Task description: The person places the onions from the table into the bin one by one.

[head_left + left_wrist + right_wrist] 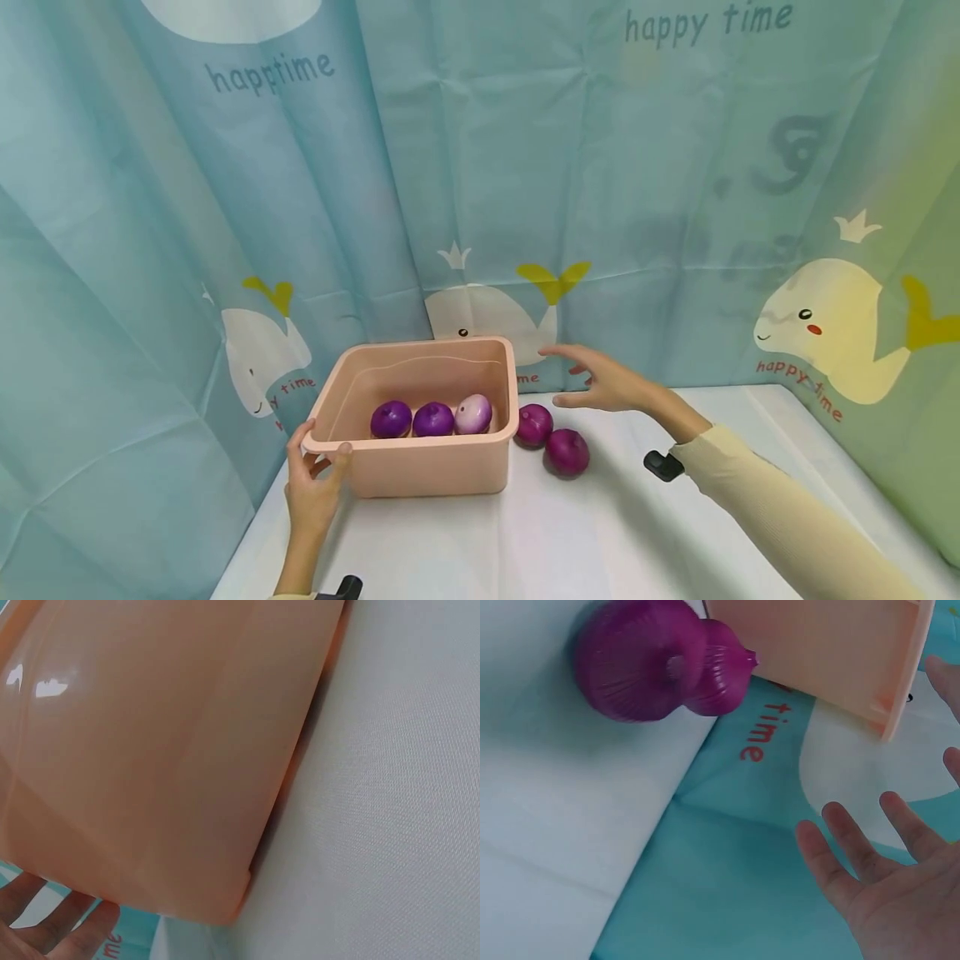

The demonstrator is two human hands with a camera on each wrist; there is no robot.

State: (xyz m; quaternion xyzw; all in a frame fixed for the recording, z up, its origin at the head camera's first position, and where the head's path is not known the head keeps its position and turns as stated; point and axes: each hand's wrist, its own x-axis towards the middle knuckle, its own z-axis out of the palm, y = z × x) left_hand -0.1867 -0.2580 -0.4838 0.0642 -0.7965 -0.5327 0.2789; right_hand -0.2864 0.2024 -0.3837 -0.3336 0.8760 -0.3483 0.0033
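My left hand grips the front left corner of a pink plastic bin, thumb at the front rim and fingers along the left side. Inside the bin, two purple onions and a paler, whitish-purple onion sit in a row. Just right of the bin, a red-purple onion lies on the table with another onion close behind it. Above and behind this pair hovers my right hand, holding nothing, its fingers spread toward the bin in the right wrist view.
A white cloth covers the table. Behind and at the left hangs a blue-green curtain with whale prints, close to the bin's back. White tabletop extends right of the loose onions and in front of the bin.
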